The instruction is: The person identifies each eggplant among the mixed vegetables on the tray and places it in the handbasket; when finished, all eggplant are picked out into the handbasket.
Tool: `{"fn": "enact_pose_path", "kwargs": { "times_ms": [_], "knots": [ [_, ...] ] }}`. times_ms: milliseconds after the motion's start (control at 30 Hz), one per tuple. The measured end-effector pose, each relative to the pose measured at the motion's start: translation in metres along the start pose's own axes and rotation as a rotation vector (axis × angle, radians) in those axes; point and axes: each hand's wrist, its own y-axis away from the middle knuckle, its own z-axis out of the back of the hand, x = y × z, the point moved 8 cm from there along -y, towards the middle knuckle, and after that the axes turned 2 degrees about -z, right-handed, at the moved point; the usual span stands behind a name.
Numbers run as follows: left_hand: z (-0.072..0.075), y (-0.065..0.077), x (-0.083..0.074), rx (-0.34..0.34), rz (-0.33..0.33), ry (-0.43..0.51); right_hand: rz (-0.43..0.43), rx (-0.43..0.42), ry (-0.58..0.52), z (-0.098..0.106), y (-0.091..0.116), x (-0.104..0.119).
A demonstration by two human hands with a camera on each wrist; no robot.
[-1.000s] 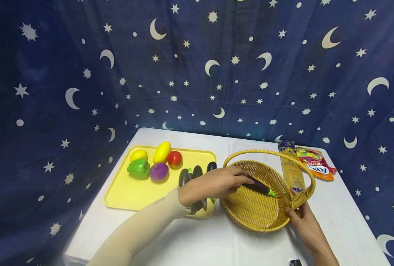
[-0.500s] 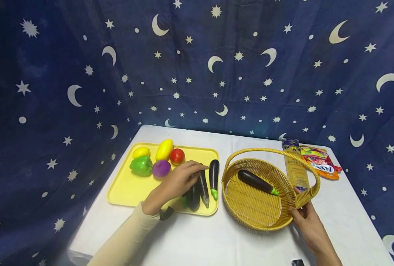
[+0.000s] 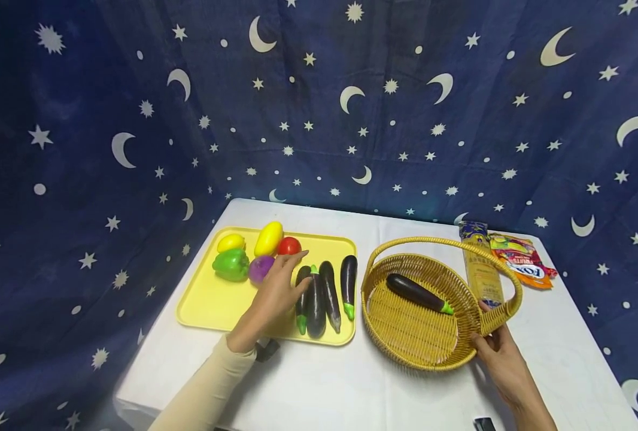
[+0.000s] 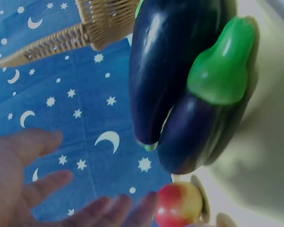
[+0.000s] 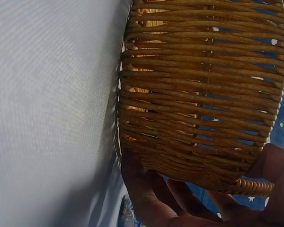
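My left hand [image 3: 278, 290] hovers above the yellow tray [image 3: 206, 308] with its fingers spread and nothing in them. Just right of it several dark eggplants [image 3: 316, 308] with green ends lie side by side on the tray. Two eggplants [image 4: 194, 127] show large in the left wrist view, with the left fingers off to one side. One more eggplant [image 3: 416, 293] lies in the wicker basket [image 3: 410, 338]. My right hand [image 3: 502, 359] grips the basket's right side below the handle; in the right wrist view its fingers [image 5: 146, 198] curl around the woven wall [image 5: 203, 94].
The tray's back holds two yellow fruits [image 3: 269, 239], a green bell pepper [image 3: 231, 264], a purple round vegetable [image 3: 261, 269] and a tomato [image 3: 289, 246]. Behind the basket lie a pasta packet [image 3: 483, 269] and a candy bag [image 3: 520, 260]. A small black object [image 3: 483, 424] is at the front edge.
My left hand has let go of the eggplant in the basket and moved left, back over the tray, with its fingers opening. The right hand keeps its grip on the basket.
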Motion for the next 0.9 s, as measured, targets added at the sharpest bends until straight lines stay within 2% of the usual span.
{"fn": "enact_pose_path", "kwargs": {
  "times_ms": [100,233,400,600,900],
  "knots": [
    [-0.011,0.001,0.003,0.046,0.032,-0.014,0.010,0.002,-0.016,0.000,0.001,0.001],
    [-0.020,0.002,0.005,0.070,0.042,-0.009,0.019,0.006,-0.024,0.000,0.002,0.001],
    [-0.029,0.002,0.006,0.091,0.075,0.003,0.014,0.006,-0.017,0.000,0.002,0.001],
    [-0.034,0.001,0.004,0.111,0.098,-0.034,0.042,0.000,-0.032,0.001,0.002,0.003],
    [-0.040,0.005,0.014,0.126,0.077,-0.082,-0.042,0.004,0.001,-0.002,-0.001,-0.001]
  ]
}}
